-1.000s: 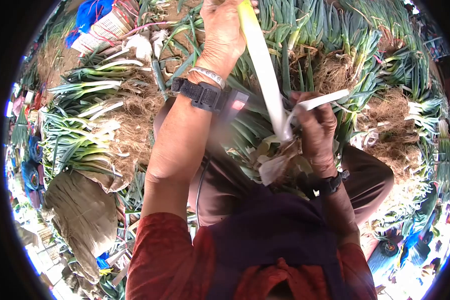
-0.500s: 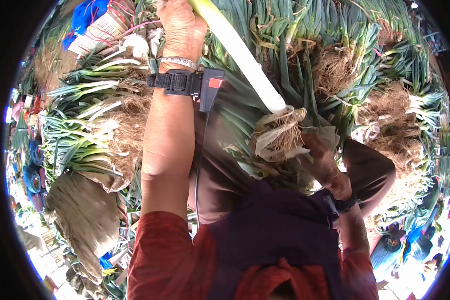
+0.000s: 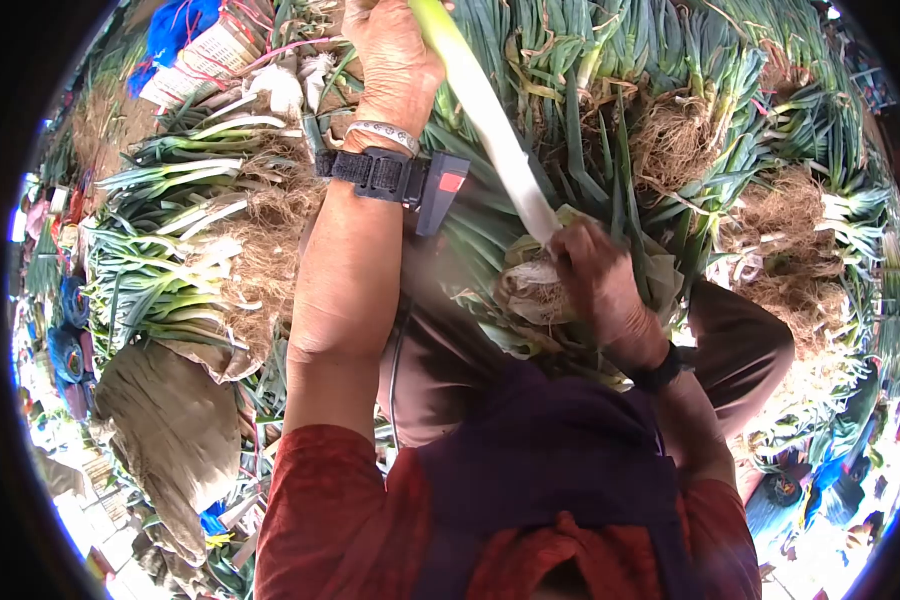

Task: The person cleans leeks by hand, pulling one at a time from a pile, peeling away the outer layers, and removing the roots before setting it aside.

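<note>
A long leek (image 3: 490, 115) slants down across the middle, its white shaft bare and its green end at the top edge. My left hand (image 3: 395, 55) is closed around the upper part, partly cut off by the frame. At the root end, the fingers of my right hand (image 3: 600, 280) are closed on the base of the shaft and hide most of its roots. Below them lies a heap of pale peeled leaves and trimmings (image 3: 530, 290) between my legs. Each wrist wears a dark band.
Leeks with bushy roots (image 3: 675, 140) stand ahead. More leeks lie in piles at the left (image 3: 170, 260) and the right (image 3: 785, 230). A white woven basket (image 3: 205, 65) with blue netting is at the upper left, and a brown cloth (image 3: 170, 430) at the lower left.
My right hand has risen from beside the roots and closed on the leek's base. My left hand, still gripping the leek, has shifted slightly right.
</note>
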`<act>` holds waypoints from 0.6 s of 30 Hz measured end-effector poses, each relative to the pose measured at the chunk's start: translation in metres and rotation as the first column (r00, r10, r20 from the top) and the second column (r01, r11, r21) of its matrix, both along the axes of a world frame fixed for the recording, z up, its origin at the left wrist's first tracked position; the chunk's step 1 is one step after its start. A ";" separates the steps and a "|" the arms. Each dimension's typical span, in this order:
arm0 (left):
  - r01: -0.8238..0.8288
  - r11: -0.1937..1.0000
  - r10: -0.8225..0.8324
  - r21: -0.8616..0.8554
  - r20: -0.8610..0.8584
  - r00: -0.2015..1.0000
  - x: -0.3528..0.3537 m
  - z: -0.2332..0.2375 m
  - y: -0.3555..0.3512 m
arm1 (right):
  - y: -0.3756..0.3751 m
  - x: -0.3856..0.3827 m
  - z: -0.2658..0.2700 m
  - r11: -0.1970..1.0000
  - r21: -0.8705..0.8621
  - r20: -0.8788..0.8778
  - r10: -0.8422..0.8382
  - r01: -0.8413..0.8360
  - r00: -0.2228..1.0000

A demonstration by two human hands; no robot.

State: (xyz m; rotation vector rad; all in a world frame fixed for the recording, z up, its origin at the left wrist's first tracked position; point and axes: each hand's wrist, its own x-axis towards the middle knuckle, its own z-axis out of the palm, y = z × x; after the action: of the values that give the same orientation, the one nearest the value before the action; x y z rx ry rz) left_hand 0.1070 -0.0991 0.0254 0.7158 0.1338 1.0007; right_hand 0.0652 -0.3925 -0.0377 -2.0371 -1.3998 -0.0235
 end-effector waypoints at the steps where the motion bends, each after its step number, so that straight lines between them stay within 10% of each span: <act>1: -0.003 1.000 0.004 0.017 -0.003 1.000 0.000 0.002 -0.002 | -0.008 -0.003 -0.005 1.000 0.010 0.023 0.023 -0.023 0.999; 4: -0.025 0.999 0.026 0.045 -0.016 1.000 -0.008 0.009 -0.004 | -0.043 -0.011 -0.005 0.983 -0.111 -0.167 0.125 -0.144 0.978; 8: -0.057 0.996 0.061 0.065 -0.051 0.997 -0.012 0.016 -0.007 | -0.112 0.009 -0.033 0.721 -0.685 -0.063 0.087 -0.106 0.994; 10: -0.091 0.992 0.096 0.091 -0.048 0.994 -0.011 0.013 -0.006 | -0.109 0.035 -0.020 0.818 -0.575 0.050 0.033 0.002 0.998; 11: -0.118 0.987 0.119 0.108 -0.008 0.993 -0.005 0.005 -0.004 | -0.073 0.037 0.016 0.854 -0.514 -0.463 -0.353 0.078 0.813; 14: 0.017 1.000 -0.019 0.007 0.214 0.977 0.010 -0.004 0.003 | -0.019 0.036 0.030 0.986 0.141 -0.629 0.023 0.085 0.777; 18: 0.143 0.987 -0.136 -0.078 0.088 0.987 0.005 0.001 0.008 | 0.038 0.018 0.010 0.997 0.016 -0.415 -0.068 0.081 0.907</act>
State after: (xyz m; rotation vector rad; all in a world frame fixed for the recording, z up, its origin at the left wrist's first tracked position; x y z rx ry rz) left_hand 0.1117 -0.0915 0.0260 0.5977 0.0533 0.8838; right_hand 0.0831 -0.3546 -0.0279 -1.9240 -1.0472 0.3337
